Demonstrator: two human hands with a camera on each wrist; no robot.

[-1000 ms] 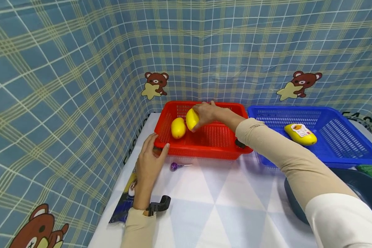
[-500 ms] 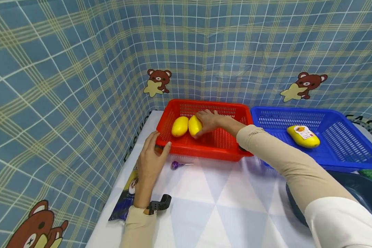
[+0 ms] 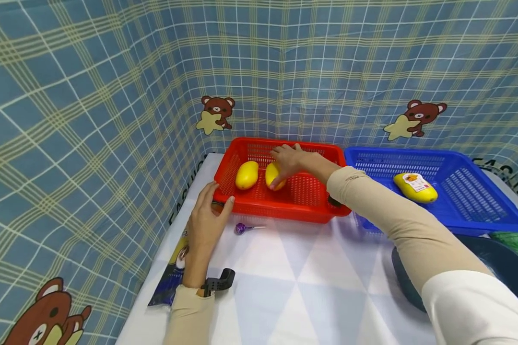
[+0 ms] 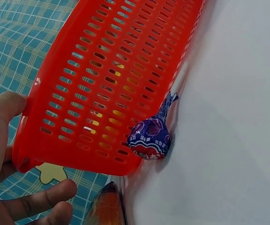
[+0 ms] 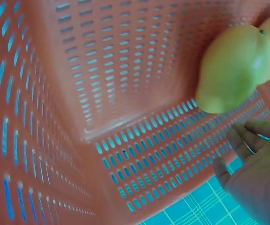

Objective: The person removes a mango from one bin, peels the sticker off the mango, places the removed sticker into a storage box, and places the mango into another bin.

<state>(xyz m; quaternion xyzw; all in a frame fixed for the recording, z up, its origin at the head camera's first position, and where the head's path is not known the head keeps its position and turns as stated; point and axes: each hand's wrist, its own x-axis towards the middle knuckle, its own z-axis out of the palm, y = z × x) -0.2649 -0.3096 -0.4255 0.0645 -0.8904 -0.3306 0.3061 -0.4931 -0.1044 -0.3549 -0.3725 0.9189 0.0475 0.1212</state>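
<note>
In the head view my left hand (image 3: 206,221) holds the front left corner of the red basket (image 3: 280,210), thumb and forefinger at its rim. The other fingers hang loose below that corner in the left wrist view. Inside the basket lie two yellow mangoes: a left mango (image 3: 247,175) and a right mango (image 3: 271,176). My right hand (image 3: 288,162) is over the right mango, partly hiding it. The right wrist view shows this nearer mango (image 5: 228,70) with my relaxed fingers (image 5: 240,140) spread apart from it.
A blue basket (image 3: 475,191) on the right holds one labelled mango (image 3: 415,188). A purple-wrapped lollipop (image 3: 240,228) lies before the red basket. Below my right sleeve stands a dark basin (image 3: 407,278), and a dark blue packet (image 3: 168,282) lies beside my left forearm.
My right hand has lowered the mango into the red basket beside the other one and loosened its fingers from it. My left hand has stayed at the basket corner.
</note>
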